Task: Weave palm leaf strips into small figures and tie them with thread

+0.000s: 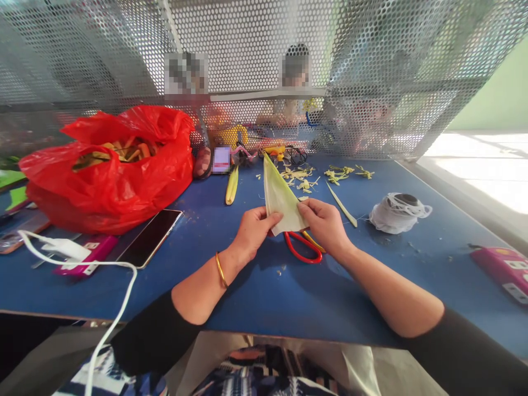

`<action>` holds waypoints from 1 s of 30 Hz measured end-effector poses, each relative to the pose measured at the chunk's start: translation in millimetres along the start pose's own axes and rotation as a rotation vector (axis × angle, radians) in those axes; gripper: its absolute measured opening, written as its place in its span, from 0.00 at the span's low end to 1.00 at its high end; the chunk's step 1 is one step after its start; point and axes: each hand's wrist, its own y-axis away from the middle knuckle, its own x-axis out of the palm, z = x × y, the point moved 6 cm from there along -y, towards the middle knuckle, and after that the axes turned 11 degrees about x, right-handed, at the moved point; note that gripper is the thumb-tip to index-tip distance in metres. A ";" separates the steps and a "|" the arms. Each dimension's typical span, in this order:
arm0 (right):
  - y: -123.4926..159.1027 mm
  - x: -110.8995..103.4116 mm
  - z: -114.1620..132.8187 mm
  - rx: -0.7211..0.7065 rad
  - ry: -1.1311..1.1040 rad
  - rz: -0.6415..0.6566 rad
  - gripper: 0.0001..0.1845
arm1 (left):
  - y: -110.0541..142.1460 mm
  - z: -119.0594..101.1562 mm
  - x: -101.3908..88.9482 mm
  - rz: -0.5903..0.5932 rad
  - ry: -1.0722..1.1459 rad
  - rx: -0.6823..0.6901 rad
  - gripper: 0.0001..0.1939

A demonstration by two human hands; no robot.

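A pale green corn husk [281,201], broad at the bottom and tapering to a point at the top, is held up over the table. My left hand [256,228] pinches its lower left edge between thumb and fingers. At the lower right edge, my right hand [324,224] pinches it too. Beneath the husk lie scissors with a red handle loop [303,258]; their blades are hidden. Beyond my left hand rests a bundle of yellow-green husk [231,186]. A narrow husk strip [342,204] lies past my right hand.
At the left stands a red plastic bag [111,192] filled with husks, beside a phone [150,239] and a white cable [132,280]. Husk scraps [303,179] and a white thread spool [396,214] lie on the blue table [256,302]. A perforated metal screen [247,49] rises behind, with people beyond.
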 end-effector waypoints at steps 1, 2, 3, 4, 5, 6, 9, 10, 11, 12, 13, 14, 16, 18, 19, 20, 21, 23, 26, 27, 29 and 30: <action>0.3 0.3 -0.1 -0.005 -0.006 0.003 0.14 | -0.2 -0.4 -0.5 0.000 0.001 0.002 0.10; 1.0 0.4 0.8 -0.021 -0.003 0.008 0.15 | -0.4 -0.8 -0.9 0.001 0.003 0.002 0.10; 2.1 0.1 2.6 -0.049 0.014 0.008 0.19 | -0.5 -1.3 -1.4 0.002 0.004 0.000 0.10; 3.5 -0.4 5.3 -0.087 0.050 0.002 0.23 | -0.6 -1.7 -2.1 0.000 0.006 -0.004 0.11; 5.3 -1.1 8.4 -0.130 0.103 -0.009 0.26 | -0.6 -2.0 -2.9 -0.005 0.008 -0.011 0.11; 7.2 -1.6 11.5 -0.172 0.167 -0.022 0.28 | -0.7 -2.3 -3.9 -0.013 0.009 -0.018 0.12; 12.2 -1.3 17.6 -0.240 0.342 -0.044 0.28 | -1.7 -3.6 -7.4 -0.043 0.011 -0.021 0.12; 13.6 0.2 18.7 -0.249 0.394 -0.030 0.28 | -2.5 -4.2 -8.8 -0.052 0.008 -0.014 0.12; 15.0 2.1 19.8 -0.254 0.452 -0.014 0.27 | -3.5 -5.1 -10.3 -0.061 0.001 -0.004 0.12; 16.4 3.6 21.0 -0.259 0.513 -0.007 0.26 | -4.8 -6.3 -12.0 -0.064 -0.014 0.011 0.12; 17.9 3.8 23.3 -0.271 0.572 -0.019 0.25 | -6.1 -8.0 -13.3 -0.056 -0.042 0.032 0.11; 19.6 2.5 27.1 -0.299 0.622 -0.057 0.24 | -7.3 -10.2 -13.9 -0.032 -0.087 0.058 0.11; 24.6 -3.1 39.3 -0.417 0.689 -0.181 0.25 | -8.8 -15.9 -11.4 0.087 -0.230 0.122 0.10; 30.4 -5.4 51.4 -0.596 0.744 -0.235 0.25 | -7.6 -20.5 -4.5 0.275 -0.402 0.177 0.11; 32.4 -4.1 54.9 -0.681 0.777 -0.208 0.23 | -6.2 -21.9 -1.3 0.362 -0.469 0.195 0.12; 33.1 -1.7 56.0 -0.745 0.810 -0.149 0.18 | -5.2 -23.2 0.6 0.425 -0.515 0.209 0.12; 32.8 1.1 55.0 -0.783 0.836 -0.068 0.13 | -5.2 -24.7 0.9 0.454 -0.542 0.223 0.11; 29.6 3.9 50.0 -0.771 0.835 0.072 0.08 | -8.6 -28.3 -3.1 0.413 -0.546 0.258 0.06; 19.4 -2.7 42.8 -0.552 0.675 0.074 0.10 | -17.0 -32.8 -16.4 0.180 -0.426 0.316 0.12; 16.2 -6.5 40.2 -0.450 0.580 0.037 0.10 | -18.5 -33.0 -21.2 0.083 -0.353 0.324 0.17; 12.9 -11.0 33.4 -0.258 0.374 -0.027 0.10 | -18.2 -29.0 -26.9 -0.071 -0.185 0.286 0.23; 12.9 -10.1 29.6 -0.183 0.280 -0.034 0.10 | -16.8 -24.5 -25.9 -0.100 -0.098 0.231 0.24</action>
